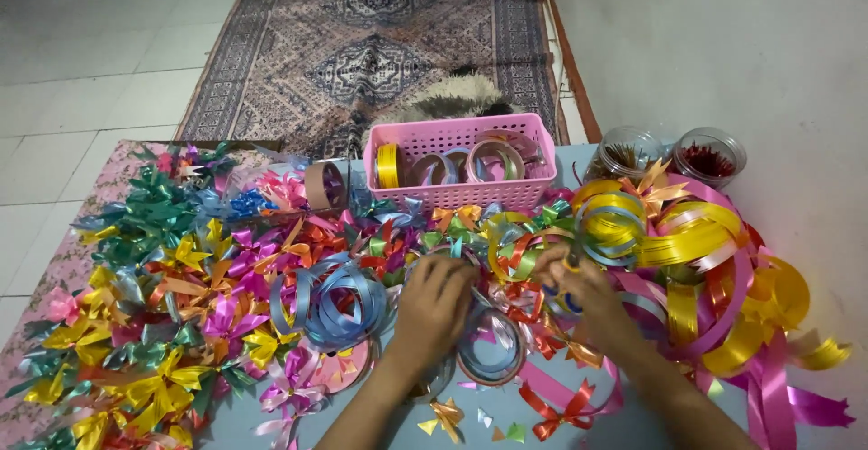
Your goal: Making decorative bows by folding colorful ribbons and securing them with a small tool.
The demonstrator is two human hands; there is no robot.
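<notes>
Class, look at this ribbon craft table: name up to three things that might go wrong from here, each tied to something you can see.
1. The loose yellow ribbon loops and pink ribbon lie piled beside the right hand; they might tangle.
2. The pink ribbon trails toward the table edge and could slide off.
3. The two jars stand at the far corner, close to the ribbon heap; a tug might tip them.

Pink basket of ribbon rolls, two clear jars, patterned rug, white tiled floor beyond the counter.
</notes>
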